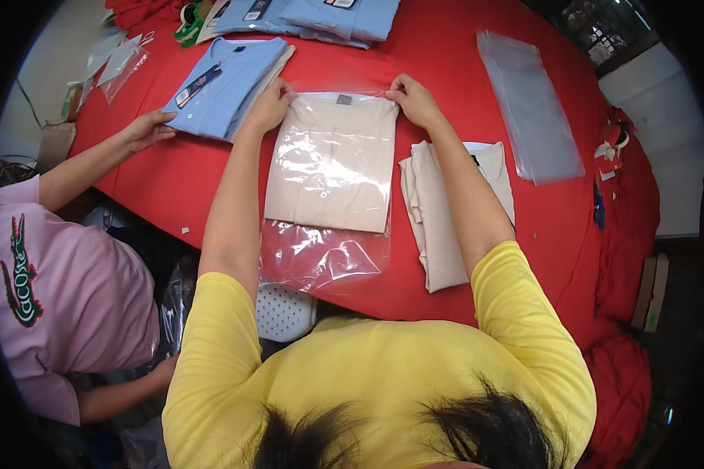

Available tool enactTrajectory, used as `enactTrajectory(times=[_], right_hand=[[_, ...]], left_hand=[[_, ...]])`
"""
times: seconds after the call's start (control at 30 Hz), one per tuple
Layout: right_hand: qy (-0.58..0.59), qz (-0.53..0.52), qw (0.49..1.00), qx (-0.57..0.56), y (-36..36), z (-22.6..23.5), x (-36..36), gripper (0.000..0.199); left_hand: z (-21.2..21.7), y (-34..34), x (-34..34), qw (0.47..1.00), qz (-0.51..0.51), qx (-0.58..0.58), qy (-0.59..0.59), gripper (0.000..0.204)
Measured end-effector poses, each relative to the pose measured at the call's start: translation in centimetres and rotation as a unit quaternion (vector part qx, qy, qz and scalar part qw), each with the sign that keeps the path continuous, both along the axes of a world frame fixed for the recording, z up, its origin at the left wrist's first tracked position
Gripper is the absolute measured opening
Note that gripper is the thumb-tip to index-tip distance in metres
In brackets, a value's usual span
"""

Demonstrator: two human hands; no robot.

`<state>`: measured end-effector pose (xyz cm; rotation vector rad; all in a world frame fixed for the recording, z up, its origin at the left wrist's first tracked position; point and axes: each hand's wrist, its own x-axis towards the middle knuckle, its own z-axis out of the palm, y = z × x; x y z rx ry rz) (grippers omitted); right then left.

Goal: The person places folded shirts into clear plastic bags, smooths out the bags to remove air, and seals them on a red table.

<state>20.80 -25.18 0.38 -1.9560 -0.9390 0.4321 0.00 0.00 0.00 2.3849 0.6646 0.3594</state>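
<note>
Moderately bright, fairly even light, seemingly from above, falls on the red table [446,66], while the space beneath its edge sinks into shadow. Broken white glare streaks the clear bag [328,238], hiding patches of what is beneath; the stacked clear sleeves [530,109] have a softer, milky sheen. The centre looks reasonably sharp. Fisheye distortion bows the edges, and black rounds off the corners.

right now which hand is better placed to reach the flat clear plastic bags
Probably the right hand: it is nearer the flat clear plastic bags, lying on its side. The left hand is farther away. Both pinch the clear plastic sleeve covering a folded beige shirt.
</note>
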Motion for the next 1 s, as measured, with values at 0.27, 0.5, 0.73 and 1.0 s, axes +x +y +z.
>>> enactTrajectory(times=[0.27,0.5,0.73,1.0], right_hand=[[0.055,0.036,0.998,0.025,-1.8,-0.1,3.2,0.010],[0.118,0.048,0.991,0.046,-2.2,0.5,1.6,0.019],[-0.023,0.123,0.992,0.003,-2.2,5.4,-2.1,0.019],[0.001,0.328,0.933,-0.147,-4.8,6.2,-6.5,0.018]], left_hand=[[-0.5,-1.1,1.6,0.940,0.006,-0.314,-0.134,0.017],[0.3,-3.7,-0.9,0.942,0.044,-0.278,-0.182,0.049],[2.5,-11.5,-5.7,0.982,0.151,0.079,-0.078,0.081],[1.2,-16.5,-9.8,0.979,0.201,-0.035,-0.015,0.086]])
